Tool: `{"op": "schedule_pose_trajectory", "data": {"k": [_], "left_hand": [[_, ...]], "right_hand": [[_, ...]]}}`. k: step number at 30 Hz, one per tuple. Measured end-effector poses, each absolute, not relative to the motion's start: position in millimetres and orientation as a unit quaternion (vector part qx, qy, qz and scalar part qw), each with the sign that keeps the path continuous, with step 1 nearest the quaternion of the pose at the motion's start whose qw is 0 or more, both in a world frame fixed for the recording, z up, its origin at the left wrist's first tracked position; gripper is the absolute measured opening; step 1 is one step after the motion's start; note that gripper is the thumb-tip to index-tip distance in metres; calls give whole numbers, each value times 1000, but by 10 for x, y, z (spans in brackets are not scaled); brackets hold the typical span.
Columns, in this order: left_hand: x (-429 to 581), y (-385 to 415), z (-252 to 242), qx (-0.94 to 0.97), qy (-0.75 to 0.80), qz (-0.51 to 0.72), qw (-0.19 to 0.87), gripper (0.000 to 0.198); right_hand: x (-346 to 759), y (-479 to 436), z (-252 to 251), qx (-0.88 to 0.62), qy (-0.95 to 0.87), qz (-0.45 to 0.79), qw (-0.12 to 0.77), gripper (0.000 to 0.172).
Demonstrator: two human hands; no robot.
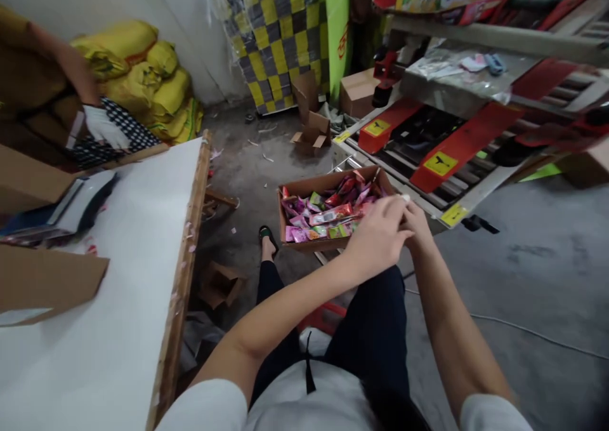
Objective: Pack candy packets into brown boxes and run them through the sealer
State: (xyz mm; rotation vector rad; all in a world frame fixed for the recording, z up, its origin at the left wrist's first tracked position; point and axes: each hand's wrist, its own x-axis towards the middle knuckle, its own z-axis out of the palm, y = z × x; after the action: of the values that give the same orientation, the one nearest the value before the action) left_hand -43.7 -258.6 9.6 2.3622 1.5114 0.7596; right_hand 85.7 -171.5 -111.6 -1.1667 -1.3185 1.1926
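Observation:
An uncovered cardboard box (310,245) filled with small candy packets (333,214) in pink, red, purple and green sits at the end of the roller conveyor. My left hand (378,233) reaches across to the box's right end, its fingers bent and its thumb pointing toward the other hand. Right beside it, my right hand (417,223) is closed near the same corner, partly covered by the left. A small white bit (405,197) shows at the fingertips; I cannot make out what it is.
A machine with red guide plates (440,155) stands over the conveyor. At left is a white-topped table (137,253) with boxes; beyond it works a person's gloved hand (107,127). Yellow sacks (143,88), an empty small carton (221,284) and a cable (537,336) lie around.

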Motion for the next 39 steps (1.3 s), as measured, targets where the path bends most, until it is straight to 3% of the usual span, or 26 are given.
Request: {"op": "schedule_pose_trajectory", "data": {"k": [2,5,12,17,21,23,26,30,35,39], "left_hand": [[-657,-2595,208,768,492,371,175,57],[-1143,-2613,378,703,491,458,234,61],[-1800,-2759,481,624,533,483,306,65],[-1963,-2880,499,582,520,552,293,73],[-2393,-2859,335,567,525,597,216,74],[-2625,-2758,163,625,525,550,175,76],[-2813,-2530,-52,778,489,364,150,91],[-2729,-2292,-66,887,430,163,53,82],[-2354,-2166,-111,920,390,29,-9,76],[-2129,-2081,-303,921,388,-26,-6,73]], "right_hand": [[900,-1753,-1044,-463,-483,535,516,67],[870,-1856,-904,-434,-458,555,542,65],[832,-1864,-698,-431,-459,528,570,51],[893,-1824,-660,-421,-477,540,551,48],[1004,-1731,-526,-415,-515,567,491,52],[1051,-1640,-397,-401,-549,591,433,54],[1040,-1478,-168,-373,-632,601,317,50],[801,-1338,61,-338,-747,553,150,42],[386,-1302,69,-336,-858,388,-17,29],[153,-1301,-13,-337,-912,215,-91,24]]}}
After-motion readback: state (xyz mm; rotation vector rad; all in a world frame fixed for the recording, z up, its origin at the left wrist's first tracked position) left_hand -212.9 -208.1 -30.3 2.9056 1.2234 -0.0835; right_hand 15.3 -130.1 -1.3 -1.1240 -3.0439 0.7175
